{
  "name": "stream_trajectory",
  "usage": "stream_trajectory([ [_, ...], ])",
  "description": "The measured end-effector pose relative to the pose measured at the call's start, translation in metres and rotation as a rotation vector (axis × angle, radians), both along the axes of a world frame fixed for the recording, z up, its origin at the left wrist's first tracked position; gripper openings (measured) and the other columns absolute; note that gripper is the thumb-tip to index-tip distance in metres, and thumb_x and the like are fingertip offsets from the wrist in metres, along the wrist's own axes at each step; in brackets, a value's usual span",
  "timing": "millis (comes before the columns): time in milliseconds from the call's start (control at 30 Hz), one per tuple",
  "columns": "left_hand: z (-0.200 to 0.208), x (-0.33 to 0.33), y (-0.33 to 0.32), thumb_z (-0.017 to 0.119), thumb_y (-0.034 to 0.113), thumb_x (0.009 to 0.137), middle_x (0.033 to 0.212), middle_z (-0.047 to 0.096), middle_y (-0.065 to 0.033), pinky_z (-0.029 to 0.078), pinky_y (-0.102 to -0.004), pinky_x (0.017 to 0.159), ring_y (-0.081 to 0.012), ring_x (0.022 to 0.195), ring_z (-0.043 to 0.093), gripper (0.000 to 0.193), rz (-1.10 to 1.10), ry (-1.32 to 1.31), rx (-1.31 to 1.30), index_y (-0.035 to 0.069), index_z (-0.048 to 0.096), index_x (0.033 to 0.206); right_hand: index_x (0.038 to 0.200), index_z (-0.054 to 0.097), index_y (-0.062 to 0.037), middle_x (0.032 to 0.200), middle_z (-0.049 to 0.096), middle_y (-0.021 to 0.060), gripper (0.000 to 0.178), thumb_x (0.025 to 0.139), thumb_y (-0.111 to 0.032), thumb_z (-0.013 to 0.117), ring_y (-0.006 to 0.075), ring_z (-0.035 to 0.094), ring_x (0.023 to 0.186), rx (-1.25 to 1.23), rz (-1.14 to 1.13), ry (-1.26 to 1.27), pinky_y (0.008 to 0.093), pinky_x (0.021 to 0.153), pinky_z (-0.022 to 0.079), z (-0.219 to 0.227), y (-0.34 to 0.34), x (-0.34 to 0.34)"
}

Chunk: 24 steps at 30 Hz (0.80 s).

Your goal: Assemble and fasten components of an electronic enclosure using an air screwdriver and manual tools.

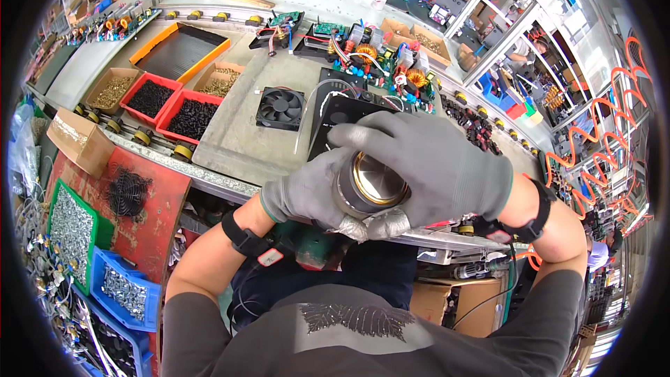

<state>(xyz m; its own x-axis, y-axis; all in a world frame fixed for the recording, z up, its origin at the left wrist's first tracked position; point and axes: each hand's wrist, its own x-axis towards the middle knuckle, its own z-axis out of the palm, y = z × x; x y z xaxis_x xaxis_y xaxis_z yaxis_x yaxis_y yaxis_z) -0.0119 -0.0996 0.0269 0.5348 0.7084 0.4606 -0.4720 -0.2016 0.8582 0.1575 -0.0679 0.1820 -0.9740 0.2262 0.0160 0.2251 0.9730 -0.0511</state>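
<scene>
Both gloved hands are wrapped round a dark cylinder (377, 180) with a shiny metal round end and a gold rim, perhaps a flask or cup; its exact kind does not show. My left hand (312, 190) grips it from the left. My right hand (436, 160) curls over its right and far side, fingers closed. The cylinder is held above the near edge of the bench. Just beyond it lies a black metal panel (340, 113), partly covered by my right hand. A black cooling fan (280, 108) lies on the board to the left.
Red bins (150, 98) of small black parts and cardboard boxes (112, 89) of brass-coloured parts stand at left. Circuit boards with copper coils (366, 52) sit farther back. Green (103, 229) and blue trays (125, 292) of screws stand lower left. Orange coiled air hoses (606, 141) hang at right.
</scene>
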Motion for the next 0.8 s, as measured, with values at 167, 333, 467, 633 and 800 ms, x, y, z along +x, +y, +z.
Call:
stream_trajectory([
  [167,-0.001,0.011,-0.016,0.094,0.012,0.059,0.134,0.053,-0.0094,0.043,-0.0356,0.106,-0.0185,0.125,0.052,0.107,0.217,0.054,0.027,0.002,0.030,0.145,0.130,0.050,-0.0087,0.097,0.059,0.0150,0.080,0.071,-0.056,0.077,0.0353,0.066,0.075,0.111,-0.379,-0.133,0.0423,0.064,0.053,0.000,-0.035,0.002],
  [333,0.006,0.013,-0.032,0.095,0.015,0.059,0.134,0.054,-0.0085,0.043,-0.0342,0.105,-0.0180,0.123,0.053,0.105,0.280,0.160,0.007,0.003,0.034,0.143,0.126,0.054,-0.0110,0.105,0.059,0.0143,0.065,0.072,-0.039,0.079,0.0344,0.064,0.087,0.065,-0.137,-0.110,0.0431,0.073,0.052,0.010,-0.034,0.007],
  [467,0.012,0.016,-0.046,0.096,0.019,0.057,0.133,0.055,-0.0087,0.045,-0.0332,0.103,-0.0175,0.121,0.055,0.103,0.329,0.228,0.060,0.005,0.038,0.141,0.126,0.057,-0.0151,0.121,0.058,0.0127,0.060,0.070,-0.023,0.079,0.0346,0.058,0.105,-0.026,0.166,-0.076,0.0435,0.088,0.049,0.030,-0.037,0.020],
  [633,0.029,0.016,-0.072,0.097,0.029,0.053,0.116,0.062,-0.0105,0.049,-0.0343,0.094,-0.0209,0.107,0.062,0.094,0.653,0.420,0.302,0.001,0.047,0.128,0.130,0.051,-0.0013,0.128,0.053,0.0181,0.075,0.072,-0.035,0.084,0.0301,0.059,0.109,-0.400,0.189,0.429,0.0410,0.092,0.049,0.050,-0.034,0.046],
  [800,0.058,0.017,-0.106,0.097,0.033,0.054,0.111,0.064,-0.0098,0.050,-0.0336,0.091,-0.0210,0.103,0.064,0.093,0.713,0.500,0.366,0.002,0.049,0.127,0.148,0.027,0.0012,0.141,0.044,0.0278,0.119,0.064,-0.062,0.083,0.0326,0.055,0.121,-0.890,-0.271,1.270,0.0404,0.090,0.056,0.009,-0.079,0.089],
])
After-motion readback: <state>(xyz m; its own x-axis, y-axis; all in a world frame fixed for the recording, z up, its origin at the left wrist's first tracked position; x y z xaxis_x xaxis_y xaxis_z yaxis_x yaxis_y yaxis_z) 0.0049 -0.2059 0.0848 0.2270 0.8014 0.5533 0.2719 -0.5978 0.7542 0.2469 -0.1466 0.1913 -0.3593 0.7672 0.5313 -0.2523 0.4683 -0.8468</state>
